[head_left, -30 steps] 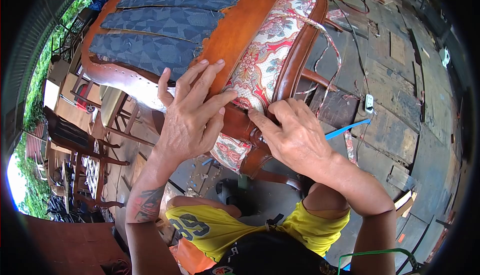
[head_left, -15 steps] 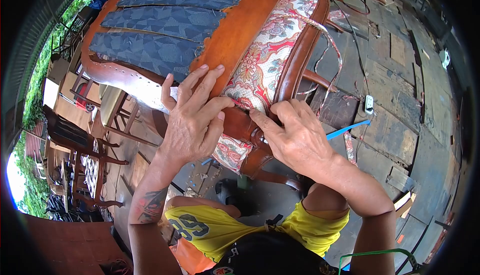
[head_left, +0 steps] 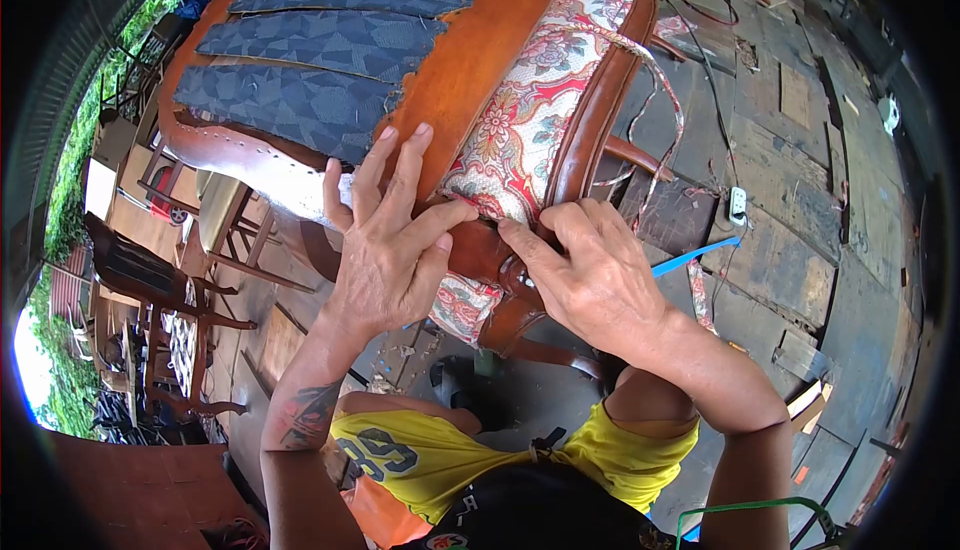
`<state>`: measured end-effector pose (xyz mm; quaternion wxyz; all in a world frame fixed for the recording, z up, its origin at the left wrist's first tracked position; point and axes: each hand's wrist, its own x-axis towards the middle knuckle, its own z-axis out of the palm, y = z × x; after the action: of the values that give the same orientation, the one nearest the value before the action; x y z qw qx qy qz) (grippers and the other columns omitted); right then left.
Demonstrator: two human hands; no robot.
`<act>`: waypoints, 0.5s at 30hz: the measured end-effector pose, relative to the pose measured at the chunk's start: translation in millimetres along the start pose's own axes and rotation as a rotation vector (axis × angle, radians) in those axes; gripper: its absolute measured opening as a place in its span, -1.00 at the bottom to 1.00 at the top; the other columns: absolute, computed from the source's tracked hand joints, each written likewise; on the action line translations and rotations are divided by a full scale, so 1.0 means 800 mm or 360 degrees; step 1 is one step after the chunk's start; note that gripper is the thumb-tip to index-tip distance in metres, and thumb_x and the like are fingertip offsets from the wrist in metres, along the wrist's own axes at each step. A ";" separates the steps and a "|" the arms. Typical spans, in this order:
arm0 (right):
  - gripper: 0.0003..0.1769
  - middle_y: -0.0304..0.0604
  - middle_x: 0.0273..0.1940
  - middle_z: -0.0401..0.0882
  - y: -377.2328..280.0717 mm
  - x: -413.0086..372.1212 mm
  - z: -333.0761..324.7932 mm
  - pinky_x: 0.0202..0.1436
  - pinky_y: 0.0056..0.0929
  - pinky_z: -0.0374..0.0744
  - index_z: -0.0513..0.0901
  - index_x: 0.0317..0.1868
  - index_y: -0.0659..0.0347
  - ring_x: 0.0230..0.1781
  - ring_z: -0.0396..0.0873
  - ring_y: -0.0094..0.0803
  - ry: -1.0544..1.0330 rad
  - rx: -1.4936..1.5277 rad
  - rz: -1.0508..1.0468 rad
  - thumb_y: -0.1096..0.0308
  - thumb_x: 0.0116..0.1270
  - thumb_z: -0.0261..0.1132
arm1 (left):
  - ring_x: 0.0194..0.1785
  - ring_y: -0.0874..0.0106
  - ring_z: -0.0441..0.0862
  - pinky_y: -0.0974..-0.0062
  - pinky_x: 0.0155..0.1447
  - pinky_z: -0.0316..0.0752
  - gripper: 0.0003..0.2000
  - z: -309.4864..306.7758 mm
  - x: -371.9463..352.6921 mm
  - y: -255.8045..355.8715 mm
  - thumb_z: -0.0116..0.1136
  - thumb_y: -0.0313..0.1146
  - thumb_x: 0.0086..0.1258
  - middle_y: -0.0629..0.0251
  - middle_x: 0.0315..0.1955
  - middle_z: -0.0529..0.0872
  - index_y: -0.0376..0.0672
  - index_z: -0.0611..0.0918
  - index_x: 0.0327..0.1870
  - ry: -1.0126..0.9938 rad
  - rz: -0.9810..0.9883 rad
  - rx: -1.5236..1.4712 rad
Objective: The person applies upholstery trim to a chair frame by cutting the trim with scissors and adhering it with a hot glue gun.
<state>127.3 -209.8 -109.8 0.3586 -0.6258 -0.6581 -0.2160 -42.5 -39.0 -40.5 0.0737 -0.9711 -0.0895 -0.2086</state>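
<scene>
A wooden chair frame (head_left: 470,80) lies in front of me, with blue patterned fabric strips (head_left: 290,100) at the left and red-and-white floral upholstery (head_left: 545,100) along its right part. My left hand (head_left: 385,240) rests on the wood, fingers spread, its index fingertip at the lower edge of the floral fabric. Beside it, my right hand (head_left: 595,275) presses at the same corner with its fingers bent; whether it holds anything is hidden. A patterned cord (head_left: 672,110) loops from the floral fabric down to the right. Between the hands is a dark wooden corner block (head_left: 478,248).
A white power socket (head_left: 737,206) and a blue strip (head_left: 697,256) lie on the plank floor (head_left: 770,250) at the right. Dark wooden chairs (head_left: 150,280) stand at the left. A wooden chair leg (head_left: 640,157) juts out to the right.
My left hand's upper fingers have shifted slightly left and up, and its index fingertip has moved a little right. The chair has shifted very slightly left. My right hand stays nearly the same.
</scene>
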 end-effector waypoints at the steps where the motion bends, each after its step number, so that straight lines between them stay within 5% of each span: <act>1: -0.50 -0.10 -0.23 0.45 -0.001 0.000 0.000 -0.11 -0.20 0.57 0.76 0.17 0.25 -0.22 0.54 -0.17 0.0005 0.0014 0.0030 0.48 0.15 0.41 | 0.73 0.03 0.05 -0.13 0.68 -0.58 -0.72 -0.001 -0.002 0.002 0.13 -0.36 0.36 -0.01 0.63 0.32 0.06 0.85 -0.04 0.0028 0.0017 0.0071; 5: -0.48 -0.11 -0.22 0.48 -0.002 0.000 0.001 -0.13 -0.19 0.57 0.77 0.17 0.20 -0.25 0.54 -0.17 0.0027 0.0019 0.0043 0.53 0.12 0.46 | 0.76 0.05 -0.02 -0.02 0.69 -0.63 -0.65 -0.002 -0.009 0.006 0.01 -0.30 0.48 0.01 0.66 0.28 0.06 0.83 0.10 -0.0051 -0.0010 0.0131; 7: -0.50 -0.10 -0.22 0.46 -0.001 -0.001 0.001 -0.11 -0.19 0.56 0.75 0.17 0.25 -0.22 0.54 -0.17 0.0015 0.0009 0.0015 0.48 0.16 0.41 | 0.73 0.05 0.06 -0.14 0.67 -0.59 -0.69 0.000 -0.009 0.004 0.12 -0.35 0.37 -0.01 0.63 0.32 0.05 0.82 0.04 -0.0038 0.0010 0.0119; 15: -0.52 -0.08 -0.21 0.45 0.001 -0.002 0.003 -0.09 -0.19 0.55 0.73 0.17 0.30 -0.19 0.54 -0.16 0.0045 0.0005 0.0006 0.45 0.20 0.36 | 0.74 0.03 0.00 -0.19 0.66 -0.61 -0.71 0.006 -0.002 0.009 0.11 -0.34 0.43 -0.03 0.66 0.24 0.05 0.80 0.05 -0.0072 -0.0084 -0.0142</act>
<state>127.4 -209.1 -112.7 0.3692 -0.6233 -0.6523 -0.2231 -41.0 -45.4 -46.1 0.0226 -0.9752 -0.1074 -0.1924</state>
